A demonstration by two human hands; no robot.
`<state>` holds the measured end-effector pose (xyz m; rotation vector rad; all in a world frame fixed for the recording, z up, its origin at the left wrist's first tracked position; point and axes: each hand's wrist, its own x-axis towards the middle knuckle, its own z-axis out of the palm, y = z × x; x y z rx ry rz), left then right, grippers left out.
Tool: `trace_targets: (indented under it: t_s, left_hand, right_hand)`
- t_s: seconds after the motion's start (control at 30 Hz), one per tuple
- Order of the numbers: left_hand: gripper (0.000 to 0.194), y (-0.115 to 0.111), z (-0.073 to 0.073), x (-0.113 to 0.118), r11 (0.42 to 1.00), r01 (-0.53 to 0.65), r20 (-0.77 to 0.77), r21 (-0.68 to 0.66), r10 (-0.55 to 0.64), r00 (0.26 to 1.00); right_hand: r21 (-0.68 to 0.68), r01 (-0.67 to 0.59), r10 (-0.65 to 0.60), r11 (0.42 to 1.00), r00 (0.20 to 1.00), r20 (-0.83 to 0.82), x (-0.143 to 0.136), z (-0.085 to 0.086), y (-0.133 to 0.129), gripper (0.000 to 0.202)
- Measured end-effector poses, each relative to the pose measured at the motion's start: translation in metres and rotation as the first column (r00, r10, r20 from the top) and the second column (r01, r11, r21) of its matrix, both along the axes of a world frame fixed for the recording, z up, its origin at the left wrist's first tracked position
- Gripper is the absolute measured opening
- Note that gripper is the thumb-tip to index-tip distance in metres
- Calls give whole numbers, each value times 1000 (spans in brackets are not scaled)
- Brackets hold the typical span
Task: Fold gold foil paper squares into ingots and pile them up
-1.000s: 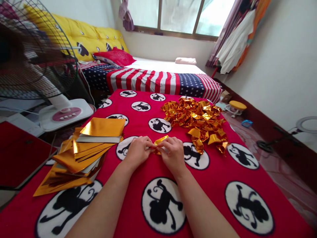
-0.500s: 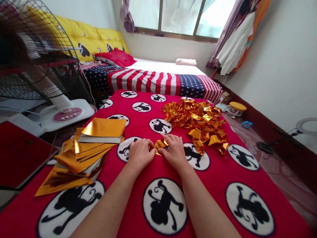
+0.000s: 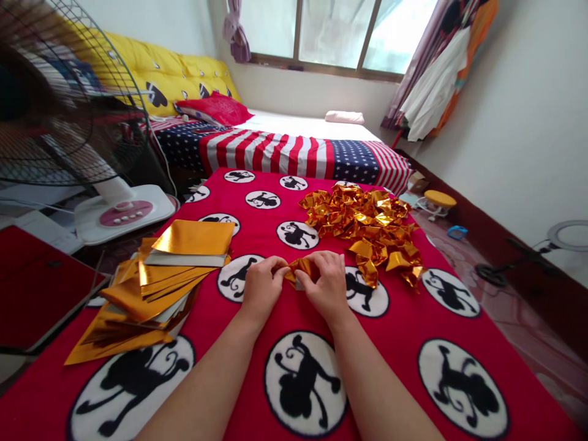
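A small folded piece of gold foil paper point(image 3: 299, 269) lies between my hands, just above the red cloth with round monkey patches point(image 3: 390, 367). My left hand point(image 3: 264, 283) pinches its left end between thumb and fingertips. On the right side my right hand point(image 3: 325, 278) grips the same piece, its fingers over the far side and the thumb on the near side. Flat gold sheets with pale backs point(image 3: 193, 237) are stacked to the left. Beyond my right hand is a heap of folded gold pieces point(image 3: 362, 214).
A fan point(image 3: 124, 211) stands at the left, behind a dark red folder or box point(image 3: 41, 288). Past the table's far edge is a bed with a striped and starred cover point(image 3: 275, 150). A yellow stool point(image 3: 440, 198) and a ring light stand point(image 3: 542, 248) are on the right.
My left hand has turned slightly more upright and closer to the gold piece. The foil between my hands has changed shape and sits a little further right.
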<state>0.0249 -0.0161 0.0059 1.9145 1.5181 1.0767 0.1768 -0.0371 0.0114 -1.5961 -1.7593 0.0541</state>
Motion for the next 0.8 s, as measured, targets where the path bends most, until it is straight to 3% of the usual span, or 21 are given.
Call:
trace_targets:
  t_s: [0.17,0.4,0.53,0.67,0.8]
  left_hand:
    - [8,0,3,0,993,72,98,89,-80,992]
    - [8,-3,6,0,982,89,-62,169,-80,995]
    - [8,-2,5,-1,979,85,-57,188,-75,996]
    - [5,5,1,-6,993,58,61,100,-64,996]
    - [13,16,0,-20,994,50,196,-95,-31,980]
  right_hand:
    - [78,-15,18,997,999,-36,-3,8,-3,8]
    - [118,-66,71,991,997,-38,-2,10,-4,16]
    - [141,-80,85,987,996,-31,-3,11,-2,20]
    - [143,-48,65,989,991,-117,4,9,2,21]
    - [41,-48,60,998,924,-377,15,1,7,21]
